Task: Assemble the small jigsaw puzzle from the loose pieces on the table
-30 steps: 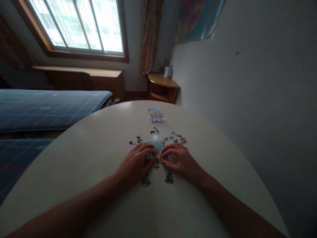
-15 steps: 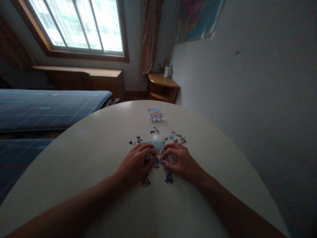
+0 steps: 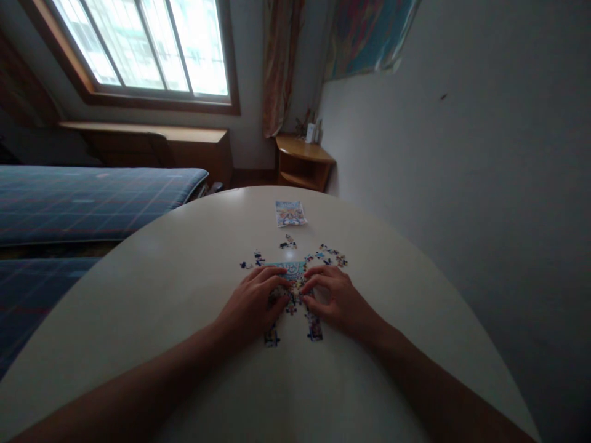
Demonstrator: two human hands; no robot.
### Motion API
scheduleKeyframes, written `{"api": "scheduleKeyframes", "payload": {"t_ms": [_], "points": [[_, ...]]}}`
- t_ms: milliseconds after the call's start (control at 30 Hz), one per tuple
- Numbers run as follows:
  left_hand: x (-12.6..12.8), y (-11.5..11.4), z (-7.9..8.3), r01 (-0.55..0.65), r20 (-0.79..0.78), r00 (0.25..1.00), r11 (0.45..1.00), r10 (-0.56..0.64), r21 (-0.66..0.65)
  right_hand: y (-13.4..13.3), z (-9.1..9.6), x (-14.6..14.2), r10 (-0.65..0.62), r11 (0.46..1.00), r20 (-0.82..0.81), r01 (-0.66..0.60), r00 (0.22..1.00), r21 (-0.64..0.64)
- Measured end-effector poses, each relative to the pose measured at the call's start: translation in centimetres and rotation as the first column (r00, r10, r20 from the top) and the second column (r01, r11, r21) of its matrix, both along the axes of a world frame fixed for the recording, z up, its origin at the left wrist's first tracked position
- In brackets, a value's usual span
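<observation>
The fingers point(image 3: 272, 280) of the left hand point(image 3: 252, 304) lie close together, flat on the small, partly joined multicoloured cardboard jigsaw puzzle point(image 3: 292, 269). The right hand point(image 3: 339, 298) bends its fingertips onto the puzzle too; whether they pinch a piece, I cannot tell. The puzzle has a pale blue top edge and ragged sides. It lies in the middle of the round white table point(image 3: 184, 277), with loose dark pieces point(image 3: 330, 253) just beyond it.

The puzzle point(image 3: 292, 272) lies on the desk point(image 3: 184, 277), partly under my left grip point(image 3: 252, 304) and right grip point(image 3: 337, 298). Loose pieces point(image 3: 330, 253) lie behind it, the card point(image 3: 290, 213) farther back.
</observation>
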State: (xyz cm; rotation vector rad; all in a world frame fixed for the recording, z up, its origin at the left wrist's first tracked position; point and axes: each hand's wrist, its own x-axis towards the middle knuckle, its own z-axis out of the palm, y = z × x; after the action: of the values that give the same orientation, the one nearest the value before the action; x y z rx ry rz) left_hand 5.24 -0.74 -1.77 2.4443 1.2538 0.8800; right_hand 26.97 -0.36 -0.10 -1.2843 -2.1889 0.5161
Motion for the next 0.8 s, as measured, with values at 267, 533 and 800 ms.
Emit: {"api": "scheduleKeyframes", "payload": {"t_ms": [267,533,800], "points": [[-0.11,0.07,-0.15,0.011,-0.015,1.000,1.000,-0.011,0.000,0.10,-0.03,0.06,0.008,1.000,-0.011,-0.008,1.000,-0.002],[0.00,-0.51,0.41,0.151,-0.062,0.987,0.987,-0.147,0.055,0.55,-0.37,0.19,0.006,1.000,-0.091,-0.006,0.996,0.001],[0.11,-0.67,0.55,0.242,-0.111,0.967,0.964,-0.231,0.108,0.67,-0.54,0.21,0.027,0.999,-0.091,-0.026,0.995,0.021]]}}
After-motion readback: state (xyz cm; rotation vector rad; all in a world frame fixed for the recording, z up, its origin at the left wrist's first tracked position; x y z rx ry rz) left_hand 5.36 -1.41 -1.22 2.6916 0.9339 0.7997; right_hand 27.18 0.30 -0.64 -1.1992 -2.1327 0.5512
